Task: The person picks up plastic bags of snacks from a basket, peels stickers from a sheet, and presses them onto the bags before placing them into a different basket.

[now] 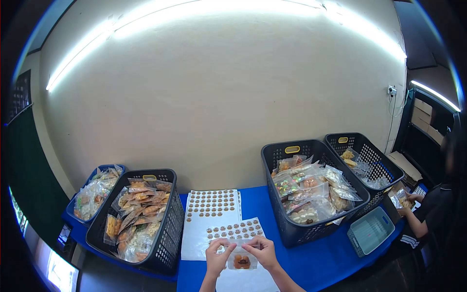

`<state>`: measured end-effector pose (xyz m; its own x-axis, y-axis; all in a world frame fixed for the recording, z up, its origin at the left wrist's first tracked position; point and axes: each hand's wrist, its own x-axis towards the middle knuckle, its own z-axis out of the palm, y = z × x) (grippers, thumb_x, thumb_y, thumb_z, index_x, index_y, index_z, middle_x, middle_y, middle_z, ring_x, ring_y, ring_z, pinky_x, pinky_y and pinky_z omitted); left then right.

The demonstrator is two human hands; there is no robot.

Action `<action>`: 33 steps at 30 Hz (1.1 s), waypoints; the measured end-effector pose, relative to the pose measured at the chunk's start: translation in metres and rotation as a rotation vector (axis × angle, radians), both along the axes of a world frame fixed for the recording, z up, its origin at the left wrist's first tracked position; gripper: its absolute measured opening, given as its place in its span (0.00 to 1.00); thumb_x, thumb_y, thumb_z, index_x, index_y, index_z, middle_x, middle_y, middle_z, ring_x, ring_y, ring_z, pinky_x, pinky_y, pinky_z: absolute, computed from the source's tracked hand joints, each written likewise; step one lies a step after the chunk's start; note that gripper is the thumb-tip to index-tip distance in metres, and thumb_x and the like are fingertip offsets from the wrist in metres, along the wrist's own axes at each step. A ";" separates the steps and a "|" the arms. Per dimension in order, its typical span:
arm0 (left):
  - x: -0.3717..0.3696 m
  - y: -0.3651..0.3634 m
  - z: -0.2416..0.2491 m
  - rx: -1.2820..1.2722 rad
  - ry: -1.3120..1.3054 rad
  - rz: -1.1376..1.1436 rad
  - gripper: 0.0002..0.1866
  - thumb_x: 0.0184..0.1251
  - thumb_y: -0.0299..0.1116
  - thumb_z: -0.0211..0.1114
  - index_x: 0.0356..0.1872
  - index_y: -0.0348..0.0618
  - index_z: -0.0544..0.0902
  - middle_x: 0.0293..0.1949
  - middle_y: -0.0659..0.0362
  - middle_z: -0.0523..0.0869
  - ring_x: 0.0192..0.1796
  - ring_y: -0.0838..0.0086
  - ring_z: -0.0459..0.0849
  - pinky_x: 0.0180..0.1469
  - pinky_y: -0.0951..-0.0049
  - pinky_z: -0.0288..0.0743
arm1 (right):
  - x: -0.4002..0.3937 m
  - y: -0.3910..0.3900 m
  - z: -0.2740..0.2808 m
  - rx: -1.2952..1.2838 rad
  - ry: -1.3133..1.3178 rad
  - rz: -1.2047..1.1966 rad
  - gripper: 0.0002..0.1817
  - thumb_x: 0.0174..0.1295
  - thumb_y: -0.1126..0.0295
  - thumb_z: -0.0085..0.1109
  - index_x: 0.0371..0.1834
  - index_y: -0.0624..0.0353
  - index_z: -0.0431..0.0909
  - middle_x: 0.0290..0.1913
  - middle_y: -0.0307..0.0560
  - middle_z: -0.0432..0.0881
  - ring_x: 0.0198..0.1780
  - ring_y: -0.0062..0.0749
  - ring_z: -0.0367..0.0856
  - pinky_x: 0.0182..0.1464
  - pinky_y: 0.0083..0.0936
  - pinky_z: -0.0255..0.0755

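While its upper corners are pinched by the left hand [219,252] and right hand [263,251], one clear, flat plastic pouch [242,262] of rounded brown pieces is held above white sheets [197,241] dotted with rows of small round stickers [212,202]. On blue cloth [311,265], more pouches [143,210] are held in three perforated black baskets [169,233] and one blue basket [74,210]; one pale-green bin [372,229] is set rightward.

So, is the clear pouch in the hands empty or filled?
Filled, at least partly: orange-brown contents show through the clear pouch, while the left hand and right hand pinch its upper part.
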<state>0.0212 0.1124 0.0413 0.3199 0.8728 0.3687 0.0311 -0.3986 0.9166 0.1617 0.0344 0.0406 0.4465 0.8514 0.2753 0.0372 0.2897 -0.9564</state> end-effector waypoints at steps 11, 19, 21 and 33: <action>-0.003 0.025 -0.021 -0.141 -0.205 0.156 0.12 0.62 0.33 0.58 0.26 0.33 0.79 0.36 0.52 0.80 0.44 0.67 0.75 0.49 0.71 0.66 | -0.042 -0.005 0.007 0.082 -0.271 -0.061 0.08 0.50 0.73 0.63 0.21 0.65 0.75 0.21 0.41 0.74 0.24 0.19 0.72 0.28 0.17 0.65; 0.001 0.033 -0.028 -0.068 -0.261 0.329 0.12 0.62 0.33 0.58 0.27 0.33 0.78 0.34 0.52 0.79 0.41 0.68 0.74 0.48 0.70 0.66 | -0.050 -0.005 0.012 0.079 -0.217 0.017 0.08 0.52 0.73 0.61 0.23 0.66 0.74 0.24 0.42 0.76 0.24 0.17 0.75 0.27 0.15 0.68; 0.000 0.033 -0.024 -0.009 -0.217 0.345 0.11 0.62 0.33 0.58 0.28 0.33 0.78 0.33 0.53 0.79 0.41 0.68 0.74 0.47 0.70 0.66 | -0.051 -0.006 0.012 0.077 -0.209 0.030 0.07 0.53 0.73 0.61 0.24 0.66 0.74 0.24 0.41 0.76 0.24 0.17 0.75 0.27 0.15 0.68; 0.010 -0.005 -0.015 0.307 0.030 0.055 0.13 0.51 0.27 0.64 0.39 0.38 0.77 0.41 0.53 0.77 0.48 0.65 0.74 0.51 0.70 0.66 | -0.016 -0.024 -0.024 -0.056 0.381 -0.171 0.04 0.54 0.76 0.60 0.25 0.63 0.75 0.26 0.39 0.77 0.28 0.13 0.73 0.30 0.12 0.68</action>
<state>0.0311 0.1074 0.0262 0.2900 0.7385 0.6088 0.0852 -0.6535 0.7521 0.1456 0.0105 0.0170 0.6434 0.7653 0.0187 -0.2790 0.2571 -0.9252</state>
